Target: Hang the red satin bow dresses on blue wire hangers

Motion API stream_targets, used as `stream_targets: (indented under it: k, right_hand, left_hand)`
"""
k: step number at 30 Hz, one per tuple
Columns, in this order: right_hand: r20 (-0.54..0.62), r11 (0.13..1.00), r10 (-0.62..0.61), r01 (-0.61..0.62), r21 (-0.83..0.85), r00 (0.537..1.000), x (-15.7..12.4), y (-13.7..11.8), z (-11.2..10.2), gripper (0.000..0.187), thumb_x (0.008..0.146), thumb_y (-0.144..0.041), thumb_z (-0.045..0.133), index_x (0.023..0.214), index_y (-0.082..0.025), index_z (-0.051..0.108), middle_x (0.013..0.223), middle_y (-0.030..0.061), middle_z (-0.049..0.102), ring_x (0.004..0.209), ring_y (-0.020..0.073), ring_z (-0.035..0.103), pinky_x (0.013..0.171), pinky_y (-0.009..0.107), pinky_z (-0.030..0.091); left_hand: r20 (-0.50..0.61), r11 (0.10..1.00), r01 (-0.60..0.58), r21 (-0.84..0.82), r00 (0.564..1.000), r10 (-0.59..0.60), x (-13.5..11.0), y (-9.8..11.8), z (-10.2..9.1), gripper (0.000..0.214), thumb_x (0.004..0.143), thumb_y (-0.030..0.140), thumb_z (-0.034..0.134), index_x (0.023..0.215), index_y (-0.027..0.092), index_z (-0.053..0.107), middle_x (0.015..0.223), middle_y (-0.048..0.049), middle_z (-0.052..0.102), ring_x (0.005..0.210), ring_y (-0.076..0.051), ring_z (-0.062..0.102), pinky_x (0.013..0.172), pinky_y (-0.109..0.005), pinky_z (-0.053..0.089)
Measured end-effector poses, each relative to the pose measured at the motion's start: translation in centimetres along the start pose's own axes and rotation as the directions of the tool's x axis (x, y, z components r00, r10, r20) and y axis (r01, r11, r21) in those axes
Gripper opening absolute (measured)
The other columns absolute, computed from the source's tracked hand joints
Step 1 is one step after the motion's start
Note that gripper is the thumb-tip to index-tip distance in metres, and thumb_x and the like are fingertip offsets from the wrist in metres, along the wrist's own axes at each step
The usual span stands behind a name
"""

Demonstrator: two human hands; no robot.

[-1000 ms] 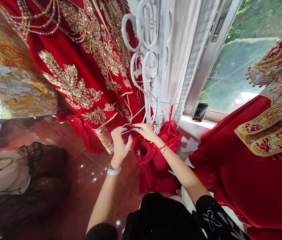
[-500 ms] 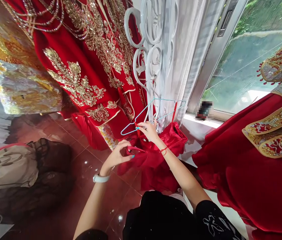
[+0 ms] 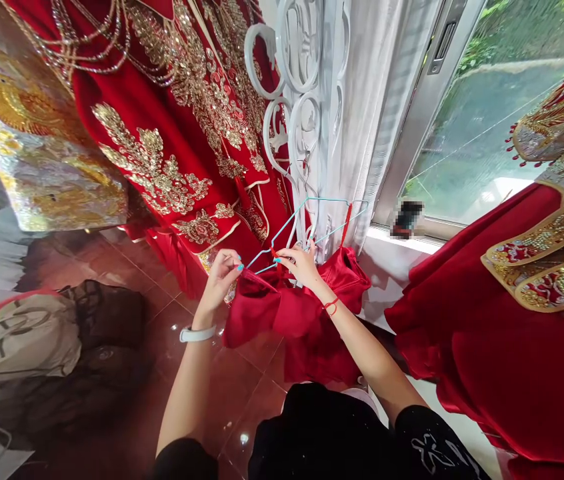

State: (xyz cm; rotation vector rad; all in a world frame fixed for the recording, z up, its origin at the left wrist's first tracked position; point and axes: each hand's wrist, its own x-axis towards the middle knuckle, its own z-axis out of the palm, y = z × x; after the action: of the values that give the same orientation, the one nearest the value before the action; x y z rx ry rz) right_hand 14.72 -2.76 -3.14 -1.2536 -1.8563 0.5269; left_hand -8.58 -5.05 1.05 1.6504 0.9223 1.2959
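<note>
- Pinching away on the left: the left hand (image 3: 225,270) is holding the edge of the red dress (image 3: 255,313) between thumb and fingertip.
- Across to the right, the right hand (image 3: 298,263) is pinching at the hanger (image 3: 327,199), apparently on a strap; fingers are hiding the exact contact.
- The dress is hanging mid-scene, its other strap (image 3: 347,227) looping over the hanger's far right side.
- Trouble could be brewing: a loosening pinch might drop slick cloth, a hard tug might tilt the hanger and slide that far strap off.
- Gowns (image 3: 112,87) are crowding in from the left, scrollwork (image 3: 249,63) rising close behind; a bag (image 3: 37,333) is slumping near left.
</note>
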Motion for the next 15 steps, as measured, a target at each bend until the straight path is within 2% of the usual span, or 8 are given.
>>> stream_targets:
  k: [4,9,11,15]
  right_hand:
    - [-0.001,1.000,-0.001,0.001,0.002,1.000,-0.1,-0.1,0.1,0.017,0.100,-0.032,0.062,0.102,-0.030,0.079,0.103,0.0008,0.081,0.099,0.0222,0.067,0.126,0.058,0.009]
    - [-0.015,1.000,0.000,0.000,-0.009,1.000,-0.3,-0.4,0.0,0.022,0.101,-0.028,0.057,0.106,-0.031,0.079,0.105,0.0020,0.081,0.101,0.0230,0.067,0.126,0.060,0.004]
    - [-0.011,1.000,0.004,-0.004,-0.008,1.000,-0.5,-0.6,-0.1,0.022,0.100,-0.027,0.058,0.106,-0.031,0.079,0.102,0.0018,0.081,0.099,0.0228,0.067,0.127,0.060,0.002]
    - [-0.007,1.000,0.009,-0.009,0.011,1.000,-0.5,-0.9,0.0,0.022,0.099,-0.025,0.058,0.105,-0.031,0.079,0.102,0.0009,0.081,0.098,0.0220,0.067,0.127,0.062,-0.002]
  left_hand:
    - [0.125,0.999,0.001,-0.043,0.992,0.004,3.4,1.3,1.4,0.029,0.082,0.037,0.071,0.098,0.024,0.050,0.077,0.0030,0.052,0.068,-0.013,0.046,0.066,-0.025,0.039]
    - [0.303,0.998,-0.050,0.026,0.952,0.040,6.2,2.2,3.8,0.027,0.088,0.034,0.066,0.105,0.025,0.048,0.079,0.0030,0.050,0.072,-0.014,0.047,0.072,-0.028,0.042]
    - [0.290,0.994,-0.095,0.061,0.954,0.073,6.3,1.6,4.2,0.030,0.089,0.036,0.066,0.108,0.025,0.046,0.083,0.0027,0.051,0.076,-0.015,0.049,0.078,-0.029,0.044]
    - [0.174,0.983,-0.153,0.105,0.976,0.133,5.6,0.7,3.8,0.031,0.089,0.042,0.066,0.105,0.025,0.045,0.090,0.0016,0.052,0.081,-0.015,0.052,0.082,-0.030,0.046]
